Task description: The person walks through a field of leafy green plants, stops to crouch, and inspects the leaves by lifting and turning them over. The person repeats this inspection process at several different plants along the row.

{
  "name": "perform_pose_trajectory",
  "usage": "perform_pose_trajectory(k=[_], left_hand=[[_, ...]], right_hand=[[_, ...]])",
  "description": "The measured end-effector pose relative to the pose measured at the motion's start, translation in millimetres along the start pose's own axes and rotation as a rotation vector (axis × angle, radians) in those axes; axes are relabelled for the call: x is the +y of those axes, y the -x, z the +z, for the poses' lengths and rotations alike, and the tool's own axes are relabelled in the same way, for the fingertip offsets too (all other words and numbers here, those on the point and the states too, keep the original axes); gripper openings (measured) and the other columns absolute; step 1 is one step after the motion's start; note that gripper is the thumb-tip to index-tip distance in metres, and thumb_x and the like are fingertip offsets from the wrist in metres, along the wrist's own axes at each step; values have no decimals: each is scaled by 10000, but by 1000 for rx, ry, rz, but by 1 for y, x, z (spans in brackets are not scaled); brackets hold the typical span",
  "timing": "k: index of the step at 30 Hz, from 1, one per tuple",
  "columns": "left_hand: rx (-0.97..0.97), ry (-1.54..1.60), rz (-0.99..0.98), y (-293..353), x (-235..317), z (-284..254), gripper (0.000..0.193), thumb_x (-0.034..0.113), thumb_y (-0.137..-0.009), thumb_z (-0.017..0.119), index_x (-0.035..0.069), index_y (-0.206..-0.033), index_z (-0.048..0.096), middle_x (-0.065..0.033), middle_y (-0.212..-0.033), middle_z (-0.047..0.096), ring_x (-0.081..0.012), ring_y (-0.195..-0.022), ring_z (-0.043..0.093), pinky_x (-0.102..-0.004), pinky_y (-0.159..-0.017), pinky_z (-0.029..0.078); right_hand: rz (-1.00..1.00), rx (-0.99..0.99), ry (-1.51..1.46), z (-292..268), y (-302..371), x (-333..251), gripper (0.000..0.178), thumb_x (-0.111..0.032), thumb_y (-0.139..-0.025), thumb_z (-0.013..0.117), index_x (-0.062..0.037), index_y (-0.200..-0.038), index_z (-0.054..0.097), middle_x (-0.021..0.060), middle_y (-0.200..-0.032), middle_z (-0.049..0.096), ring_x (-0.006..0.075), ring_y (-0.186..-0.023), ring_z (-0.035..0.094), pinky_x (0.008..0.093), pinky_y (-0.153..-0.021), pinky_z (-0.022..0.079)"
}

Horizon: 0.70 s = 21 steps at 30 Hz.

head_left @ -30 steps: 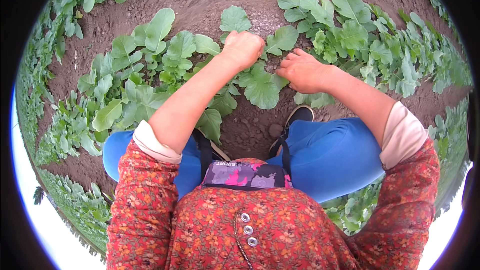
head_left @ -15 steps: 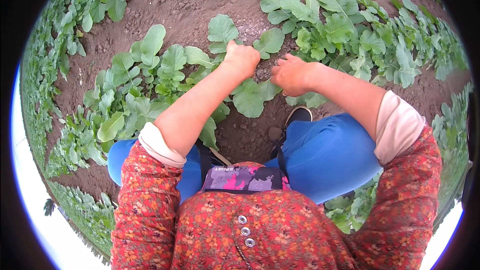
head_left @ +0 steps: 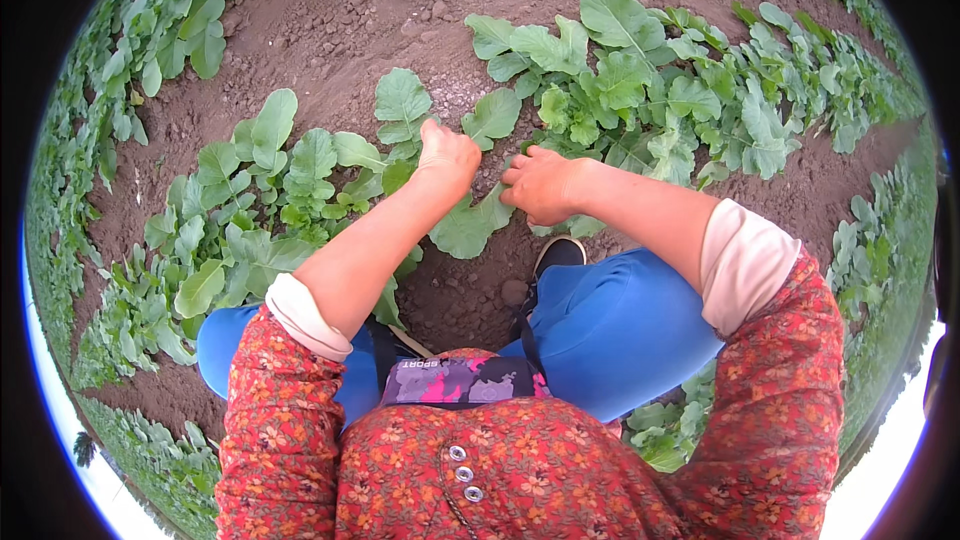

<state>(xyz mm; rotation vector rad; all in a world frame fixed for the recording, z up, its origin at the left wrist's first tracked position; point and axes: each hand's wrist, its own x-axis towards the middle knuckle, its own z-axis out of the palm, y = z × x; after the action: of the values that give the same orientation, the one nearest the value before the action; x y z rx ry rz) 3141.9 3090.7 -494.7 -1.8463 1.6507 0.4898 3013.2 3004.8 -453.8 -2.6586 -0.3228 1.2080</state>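
Note:
A broad-leaved green plant stands in front of me, with an upper leaf (head_left: 402, 96), another leaf (head_left: 494, 114) to its right and a low, wide leaf (head_left: 464, 232) nearer me. My left hand (head_left: 448, 156) is closed among its stems, back of the hand up, hiding whatever the fingers hold. Just to the right, my right hand (head_left: 545, 186) reaches in with bent, closed fingertips by the edge of the low leaf. What those fingers pinch is too small to make out. A narrow strip of soil lies between the hands.
Leafy plants (head_left: 270, 180) continue the row on the left, and a denser clump (head_left: 640, 80) grows on the right. Brown, crumbly soil (head_left: 400, 20) lies beyond. My dark shoe (head_left: 560, 254) and blue-trousered knee (head_left: 620, 330) are close behind the right hand.
The whole view has shifted, so everything sits lower and further left. My right hand's fingers have drawn together slightly by the low leaf; my left hand stays closed at the plant.

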Motion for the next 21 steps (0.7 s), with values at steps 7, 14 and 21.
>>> perform_pose_trajectory(k=[7, 14, 21], left_hand=[[182, 45, 33, 9, -7, 1, 105, 126, -778, 670, 146, -842, 751, -32, -872, 724, -216, -1002, 639, -419, -912, 394], [264, 493, 120, 23, -33, -40, 95, 208, -777, 677, 131, -824, 707, -113, -812, 702, -319, -858, 678, -470, -864, 494], [1086, 443, -216, 33, -141, -62, 481, 323, -869, 683, 168, -1307, 562, -87, -1259, 615, -327, -1138, 568, -454, -959, 473]], right_hand=[[-1, 10, 1, -4, 2, -1, 449, -333, -820, 705, -133, -1217, 644, 63, -1260, 589, 256, -1239, 486, 412, -1019, 373], [2, -42, -41, -5, 1, 0, 476, -345, -879, 664, -135, -1302, 613, 93, -1394, 528, 301, -1366, 406, 487, -1124, 301], [-23, 1, -16, -4, -1, 1, 487, -345, -875, 664, -124, -1304, 603, 81, -1363, 536, 286, -1317, 442, 463, -1097, 331]])
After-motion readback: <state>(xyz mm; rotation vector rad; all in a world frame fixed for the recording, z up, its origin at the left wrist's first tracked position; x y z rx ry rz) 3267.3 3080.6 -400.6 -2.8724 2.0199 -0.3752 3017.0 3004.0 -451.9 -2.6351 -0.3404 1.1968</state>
